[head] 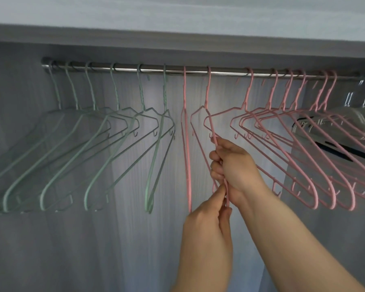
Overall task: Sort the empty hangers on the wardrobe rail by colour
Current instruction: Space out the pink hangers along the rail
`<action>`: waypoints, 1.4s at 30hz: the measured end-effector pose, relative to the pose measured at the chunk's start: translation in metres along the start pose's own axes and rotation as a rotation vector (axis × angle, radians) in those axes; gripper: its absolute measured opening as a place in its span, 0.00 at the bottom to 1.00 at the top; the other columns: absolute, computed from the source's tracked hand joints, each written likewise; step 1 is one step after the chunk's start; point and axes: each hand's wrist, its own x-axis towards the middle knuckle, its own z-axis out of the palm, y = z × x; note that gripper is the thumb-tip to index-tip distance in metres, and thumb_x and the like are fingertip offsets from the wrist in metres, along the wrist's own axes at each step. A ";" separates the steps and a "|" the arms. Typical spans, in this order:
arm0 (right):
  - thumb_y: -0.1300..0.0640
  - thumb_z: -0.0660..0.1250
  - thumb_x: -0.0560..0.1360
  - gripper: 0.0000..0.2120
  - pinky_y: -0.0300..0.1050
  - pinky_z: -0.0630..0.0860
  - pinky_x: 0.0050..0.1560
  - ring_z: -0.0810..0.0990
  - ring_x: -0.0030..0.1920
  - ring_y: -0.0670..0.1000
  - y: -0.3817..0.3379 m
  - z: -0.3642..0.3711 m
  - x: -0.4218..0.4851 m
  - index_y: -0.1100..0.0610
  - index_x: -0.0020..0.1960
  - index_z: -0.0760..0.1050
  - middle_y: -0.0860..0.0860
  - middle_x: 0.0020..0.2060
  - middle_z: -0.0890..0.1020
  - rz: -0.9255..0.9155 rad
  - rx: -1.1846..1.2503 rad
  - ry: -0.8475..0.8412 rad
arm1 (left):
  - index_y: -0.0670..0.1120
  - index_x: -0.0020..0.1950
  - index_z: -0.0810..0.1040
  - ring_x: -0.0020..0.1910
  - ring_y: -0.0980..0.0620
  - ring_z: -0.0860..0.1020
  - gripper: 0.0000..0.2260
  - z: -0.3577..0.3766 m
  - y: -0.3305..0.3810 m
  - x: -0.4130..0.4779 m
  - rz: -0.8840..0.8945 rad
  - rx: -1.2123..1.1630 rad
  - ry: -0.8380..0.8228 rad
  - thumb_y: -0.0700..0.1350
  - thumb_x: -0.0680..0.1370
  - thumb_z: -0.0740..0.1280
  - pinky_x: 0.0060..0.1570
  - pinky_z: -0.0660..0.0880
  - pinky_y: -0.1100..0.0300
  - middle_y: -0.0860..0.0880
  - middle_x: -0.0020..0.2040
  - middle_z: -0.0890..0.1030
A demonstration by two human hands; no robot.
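Head view: a wardrobe interior seen from just below its rail, both forearms reaching up from the lower right
Rail [122,69]: a metal bar running left to right under a grey shelf board [177,36], carrying every hanger in sight
Green hangers [164,95]: six, hooked along the left stretch of the rail, well spaced, their bodies angled down to the left
Held pink hanger [207,95]: hooked on the rail near its middle, second pink one from the green group; its near arm runs down through both hands
Right hand [232,163]: the upper hand, fingers curled round the arm of the held pink hanger
Left hand [207,220]: just below the right, thumb and fingertips pinching the lower end of the same arm
Edge-on pink hanger [188,165]: hangs alone between the last green hanger and the held one
Other pink hangers [247,91]: a close cluster further right on the rail, bodies overlapping
Clear hangers [358,116]: at the far right end, beyond the pink cluster, partly cut off by the frame edge
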 end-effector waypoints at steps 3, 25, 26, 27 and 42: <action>0.65 0.49 0.79 0.18 0.33 0.57 0.19 0.59 0.19 0.43 -0.001 0.004 0.002 0.58 0.67 0.66 0.50 0.28 0.66 0.000 -0.018 0.020 | 0.57 0.64 0.71 0.47 0.62 0.79 0.20 0.000 -0.002 0.003 -0.014 -0.023 0.007 0.40 0.74 0.64 0.46 0.67 0.82 0.55 0.49 0.83; 0.59 0.61 0.77 0.10 0.38 0.66 0.59 0.74 0.61 0.48 -0.056 -0.118 -0.014 0.54 0.54 0.79 0.49 0.58 0.78 -0.327 -1.024 0.162 | 0.63 0.56 0.71 0.54 0.63 0.75 0.16 0.047 0.051 -0.005 0.119 -0.353 -0.058 0.53 0.69 0.63 0.51 0.73 0.71 0.62 0.57 0.74; 0.58 0.62 0.76 0.10 0.36 0.65 0.57 0.74 0.61 0.48 -0.053 -0.118 -0.015 0.53 0.55 0.78 0.49 0.59 0.77 -0.333 -1.081 0.159 | 0.63 0.60 0.67 0.59 0.63 0.71 0.19 0.051 0.048 -0.005 0.144 -0.296 -0.037 0.55 0.69 0.62 0.56 0.69 0.72 0.63 0.60 0.70; 0.57 0.63 0.76 0.11 0.36 0.65 0.56 0.73 0.62 0.48 -0.050 -0.117 -0.016 0.52 0.57 0.78 0.49 0.61 0.76 -0.349 -1.123 0.150 | 0.62 0.65 0.61 0.65 0.62 0.65 0.23 0.054 0.045 -0.005 0.166 -0.224 -0.014 0.57 0.70 0.61 0.61 0.63 0.72 0.63 0.65 0.65; 0.62 0.56 0.78 0.14 0.35 0.72 0.35 0.74 0.31 0.47 -0.028 -0.086 0.000 0.55 0.40 0.78 0.51 0.33 0.79 -0.447 -0.751 0.164 | 0.51 0.71 0.56 0.69 0.65 0.54 0.29 0.078 0.037 0.011 0.176 -0.133 0.011 0.63 0.73 0.45 0.63 0.47 0.81 0.56 0.71 0.62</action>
